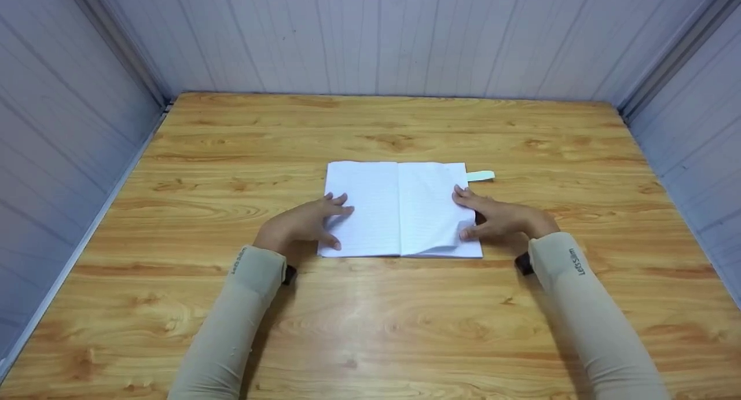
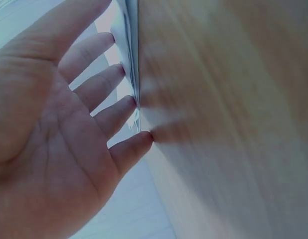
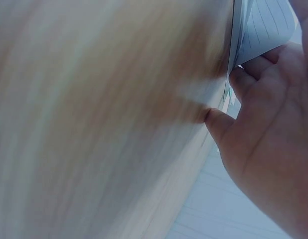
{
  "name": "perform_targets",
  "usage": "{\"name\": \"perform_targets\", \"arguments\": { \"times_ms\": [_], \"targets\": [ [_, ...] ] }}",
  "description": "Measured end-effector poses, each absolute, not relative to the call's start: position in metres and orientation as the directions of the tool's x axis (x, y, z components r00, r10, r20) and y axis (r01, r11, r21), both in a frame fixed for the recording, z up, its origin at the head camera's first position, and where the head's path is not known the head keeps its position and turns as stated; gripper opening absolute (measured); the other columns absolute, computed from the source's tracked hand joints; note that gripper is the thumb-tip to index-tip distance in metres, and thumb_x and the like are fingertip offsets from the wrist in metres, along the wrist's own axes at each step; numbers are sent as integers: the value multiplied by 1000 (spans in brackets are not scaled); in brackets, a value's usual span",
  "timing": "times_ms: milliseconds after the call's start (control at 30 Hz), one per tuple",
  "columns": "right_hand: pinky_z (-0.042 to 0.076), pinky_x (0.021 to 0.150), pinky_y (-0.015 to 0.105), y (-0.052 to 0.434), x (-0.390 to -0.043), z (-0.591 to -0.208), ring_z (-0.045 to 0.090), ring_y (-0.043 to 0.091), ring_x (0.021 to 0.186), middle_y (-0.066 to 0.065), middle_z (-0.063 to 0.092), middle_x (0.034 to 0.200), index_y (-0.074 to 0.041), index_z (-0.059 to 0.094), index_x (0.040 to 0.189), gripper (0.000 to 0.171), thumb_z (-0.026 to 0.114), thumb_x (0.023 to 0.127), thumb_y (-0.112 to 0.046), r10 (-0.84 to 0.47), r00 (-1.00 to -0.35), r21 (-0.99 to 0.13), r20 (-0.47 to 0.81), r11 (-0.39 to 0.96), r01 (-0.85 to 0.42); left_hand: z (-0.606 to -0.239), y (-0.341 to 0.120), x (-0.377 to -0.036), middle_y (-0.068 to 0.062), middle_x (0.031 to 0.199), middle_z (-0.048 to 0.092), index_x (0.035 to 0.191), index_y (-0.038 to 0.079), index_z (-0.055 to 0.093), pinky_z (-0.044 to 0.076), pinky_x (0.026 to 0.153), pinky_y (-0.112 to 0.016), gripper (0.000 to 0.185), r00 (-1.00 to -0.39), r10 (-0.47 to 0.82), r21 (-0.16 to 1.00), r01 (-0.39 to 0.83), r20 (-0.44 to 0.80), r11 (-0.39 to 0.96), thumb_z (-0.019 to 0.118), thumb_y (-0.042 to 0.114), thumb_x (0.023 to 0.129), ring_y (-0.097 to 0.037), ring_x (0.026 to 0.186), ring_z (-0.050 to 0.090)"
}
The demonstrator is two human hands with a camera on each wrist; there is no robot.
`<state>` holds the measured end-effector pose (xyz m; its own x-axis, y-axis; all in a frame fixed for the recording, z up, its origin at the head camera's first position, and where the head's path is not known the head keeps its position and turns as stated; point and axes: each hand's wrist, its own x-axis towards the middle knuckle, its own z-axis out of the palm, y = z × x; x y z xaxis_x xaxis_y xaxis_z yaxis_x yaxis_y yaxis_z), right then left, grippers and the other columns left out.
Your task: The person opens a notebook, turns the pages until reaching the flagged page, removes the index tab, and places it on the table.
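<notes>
An open notebook (image 1: 370, 209) with lined white pages lies flat on the wooden table. My left hand (image 1: 315, 219) is spread over the left page's outer edge, thumb near the bottom corner. The left wrist view shows its fingers (image 2: 96, 87) extended, fingertips along the page edges. At the right page's outer edge is my right hand (image 1: 501, 215), fingers extended and thumb apart. Beside that thumb the page's lower corner (image 3: 266, 32) curls up off the sheets below. Part of the right fingers is hidden behind this curled page in the right wrist view.
A pale strip (image 1: 480, 175) sticks out past the notebook's upper right edge. The wood-grain table (image 1: 370, 319) extends around the notebook, with white panel walls (image 1: 405, 38) at the back and both sides. Dark wrist devices (image 1: 524, 264) show under the sleeves.
</notes>
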<state>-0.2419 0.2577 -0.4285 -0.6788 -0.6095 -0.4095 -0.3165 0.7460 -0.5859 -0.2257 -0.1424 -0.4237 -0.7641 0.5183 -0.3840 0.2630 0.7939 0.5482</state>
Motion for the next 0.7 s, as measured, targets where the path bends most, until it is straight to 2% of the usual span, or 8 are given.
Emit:
{"name": "perform_targets", "arguments": {
  "times_ms": [200, 500, 600, 700],
  "targets": [
    [1, 119, 56, 258, -243, -429, -13, 28, 149, 5, -11, 162, -9, 3, 155, 94, 62, 91, -45, -620, -676, -598, -399, 735, -320, -417, -139, -225, -2, 162, 13, 149, 17, 37, 9, 121, -46, 79, -751, 543, 516, 317, -377, 796, 77, 18, 80, -25, 150, 3],
    [1, 118, 56, 258, -243, -428, -14, 28, 148, 5, -12, 162, -10, 4, 155, 94, 62, 90, -46, -610, -678, -593, -410, 743, -310, -401, -129, -223, -11, 161, 14, 148, 14, 39, 16, 120, -45, 76, -753, 545, 486, 344, -369, 803, 76, 16, 82, -28, 149, 10],
    [0, 118, 56, 258, -242, -428, -15, 28, 148, 5, -12, 162, -11, 4, 155, 94, 62, 90, -47, -608, -679, -593, -412, 744, -307, -399, -124, -222, -13, 160, 20, 147, 12, 39, 21, 119, -44, 73, -751, 574, 481, 391, -326, 785, 75, 20, 84, -29, 148, 17],
    [0, 118, 57, 258, -242, -428, -14, 29, 148, 6, -11, 162, -10, 5, 155, 93, 61, 90, -47, -608, -679, -591, -412, 745, -308, -399, -116, -221, -13, 155, 33, 145, 11, 43, 27, 117, -43, 66, -767, 596, 495, 431, -239, 754, 72, 22, 87, -29, 145, 28]
  ]
}}
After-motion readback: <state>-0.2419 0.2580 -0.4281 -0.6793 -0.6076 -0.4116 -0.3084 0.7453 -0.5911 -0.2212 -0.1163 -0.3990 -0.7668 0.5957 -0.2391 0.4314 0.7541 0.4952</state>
